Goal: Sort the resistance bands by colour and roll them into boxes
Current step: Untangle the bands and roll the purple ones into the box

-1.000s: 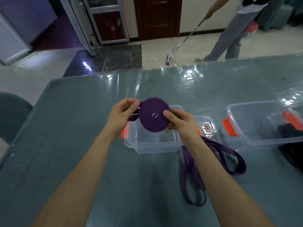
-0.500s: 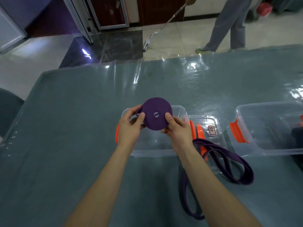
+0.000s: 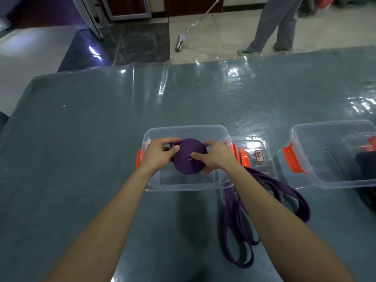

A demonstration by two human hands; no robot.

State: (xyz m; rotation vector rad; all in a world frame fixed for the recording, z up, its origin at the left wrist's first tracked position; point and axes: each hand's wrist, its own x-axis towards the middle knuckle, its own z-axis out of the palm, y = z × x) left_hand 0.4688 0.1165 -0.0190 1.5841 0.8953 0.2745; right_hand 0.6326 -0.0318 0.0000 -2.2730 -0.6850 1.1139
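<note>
A purple resistance band rolled into a flat coil (image 3: 188, 162) sits low inside a clear plastic box (image 3: 184, 130) with orange clips. My left hand (image 3: 159, 152) grips the coil's left edge, thumb on top. My right hand (image 3: 215, 156) holds its right side, with the thumb pressed near the centre hole. A loose purple band (image 3: 264, 216) lies in loops on the table to the right of the box, partly under my right forearm.
A clear lid (image 3: 254, 153) with orange clips and a label lies beside the box. A second clear box (image 3: 333, 157) with something dark in it stands at the right edge. Beyond the grey table (image 3: 81, 139) a person (image 3: 274, 23) mops the floor.
Both hands have lowered the rolled purple coil from above the box down into it. The view has tilted downward.
</note>
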